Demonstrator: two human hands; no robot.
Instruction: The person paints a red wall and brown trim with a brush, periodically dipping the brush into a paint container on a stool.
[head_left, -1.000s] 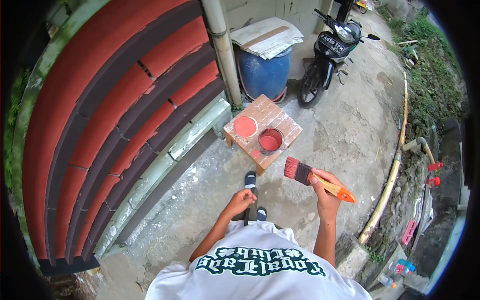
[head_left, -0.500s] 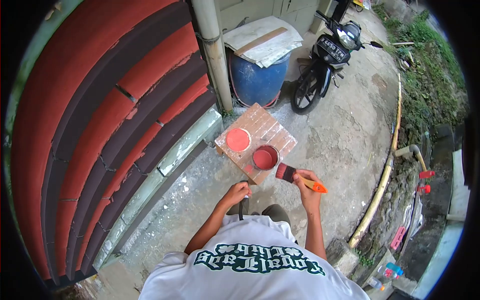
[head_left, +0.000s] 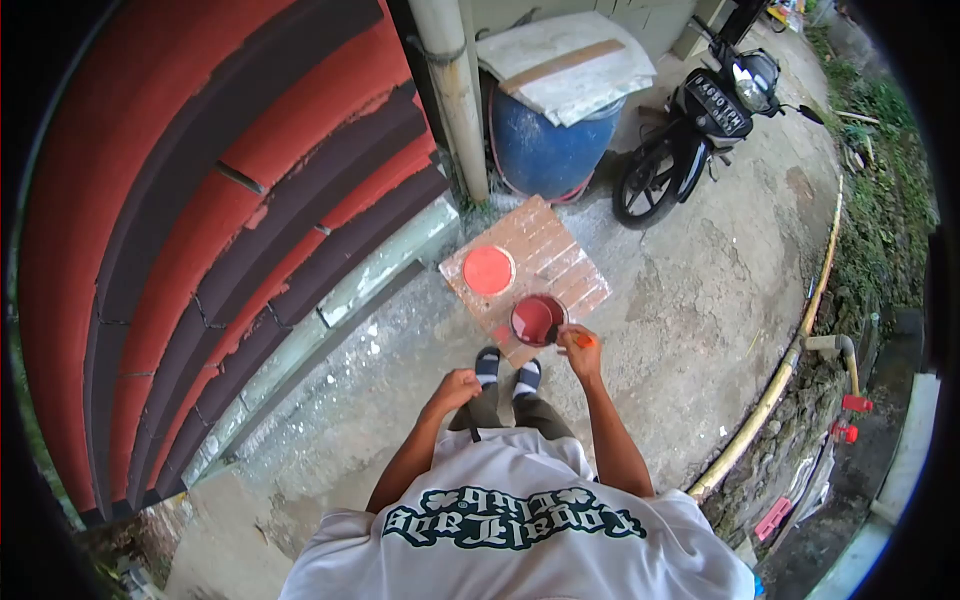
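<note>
Paint can (head_left: 538, 319) sits at the stool's (head_left: 565, 262) near edge, open and probably sloshy. Right hand (head_left: 578, 346) grips the light, stiff brush (head_left: 585, 341) by its handle, bristles dipped; left hand (head_left: 452, 388) curled, contents unclear.

Glossy wet paint (head_left: 537, 318), slatted wooden stool (head_left: 570, 268), rough concrete (head_left: 690, 300)

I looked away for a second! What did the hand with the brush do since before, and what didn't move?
The right hand carried the brush forward and down from beside the stool; its bristles now dip into the paint can. It kept its grip on the orange handle. The left hand stayed by the leg. The lid and can stayed on the wooden stool.
</note>
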